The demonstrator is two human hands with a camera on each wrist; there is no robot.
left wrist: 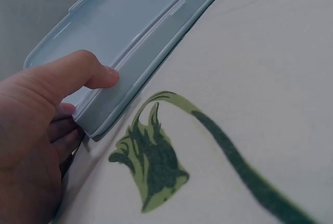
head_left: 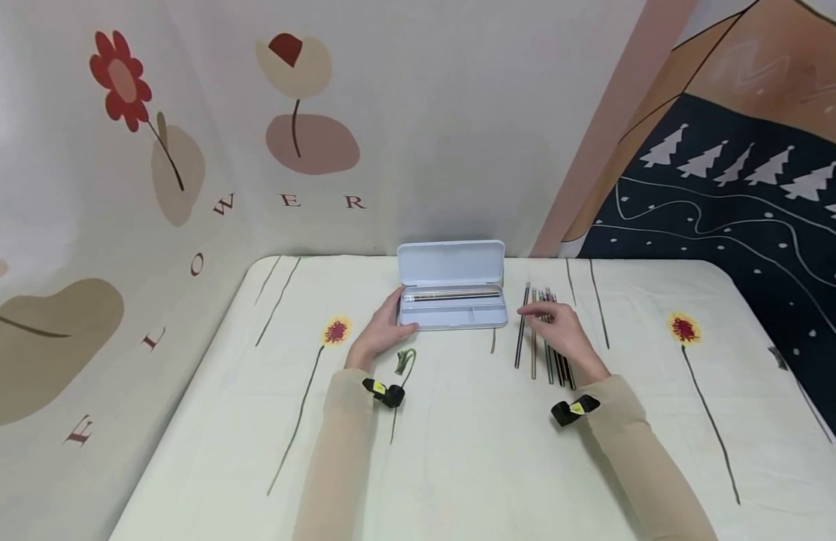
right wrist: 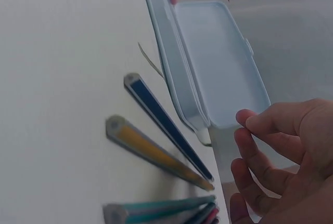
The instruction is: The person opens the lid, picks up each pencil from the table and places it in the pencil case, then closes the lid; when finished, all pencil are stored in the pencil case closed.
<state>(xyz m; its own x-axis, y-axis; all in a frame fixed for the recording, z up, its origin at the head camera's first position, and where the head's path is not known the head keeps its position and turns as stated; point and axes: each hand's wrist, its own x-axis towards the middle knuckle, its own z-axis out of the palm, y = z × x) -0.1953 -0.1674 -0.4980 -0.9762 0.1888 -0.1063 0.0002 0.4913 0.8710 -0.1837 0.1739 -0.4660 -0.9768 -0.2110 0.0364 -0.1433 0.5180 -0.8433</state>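
Pencil case (head_left: 452,327), pale blue, sits on the cloth (head_left: 458,451), lid (head_left: 452,263) tipped back behind it, a few pencils (head_left: 452,296) in its rear slot. Left hand (head_left: 380,332) grips the case's left end, thumb on the front wall; right hand (head_left: 560,328) is away from the case, over the loose pencils (head_left: 557,361) to its right, fingers loosely bent, nothing seen between them. Risks, my guess: the loose pencils lie crowded right of the case, so pinching one could drag or roll its neighbours. The blue pencil (head_left: 520,342), nearest the case, could get nudged by a low fingertip. Anything lowered into the case at a slant might catch its rim; too hard a left squeeze could skew the case. Only the head view shows what's inside the case; its front wall hides that in both wrist views. Right wrist view shows thumb and forefinger tips clear of every pencil, while head view makes them look right on the blue one; it also brings out blue, yellow and teal sides, dull from above. Left wrist view shows fingers curled round the case's end, mostly hidden in head view.
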